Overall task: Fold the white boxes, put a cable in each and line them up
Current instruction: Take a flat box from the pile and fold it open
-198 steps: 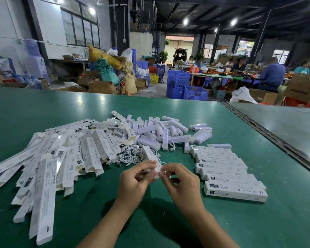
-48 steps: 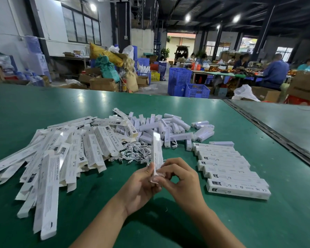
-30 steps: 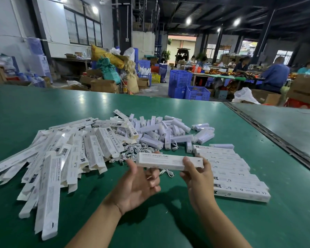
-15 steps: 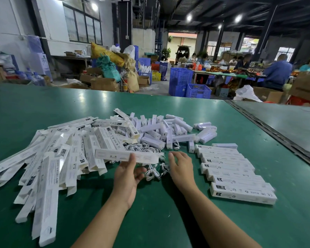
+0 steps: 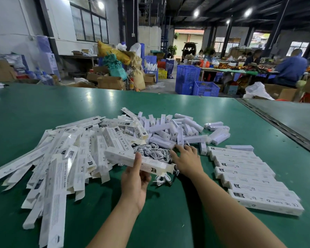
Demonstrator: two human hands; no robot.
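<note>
Left hand [image 5: 134, 178] closed on a folded white box [image 5: 138, 161], thumb across the top face, fingers underneath; box held roughly level just above the green table [image 5: 168, 221], long axis running left to right, its right end over the cable pile. Right hand [image 5: 186, 159] open, palm down, fingers spread and reaching into the pile of coiled white cables [image 5: 155, 152]; gripping nothing that can be made out. A few loose cables [image 5: 162, 179] lying on the table below the held box, between the two hands.

Heap of flat, unfolded box blanks [image 5: 61, 158] spread to the left, overlapping in a fan. Jumble of small white rectangular units [image 5: 179, 131] beyond the cables, toward the far side of the table. Row of finished boxes [image 5: 247, 176] to the right of the right hand, laid side by side and touching, long sides parallel, nearest one closest to the table's front edge. Whether the held box already contains a cable: cannot tell.
</note>
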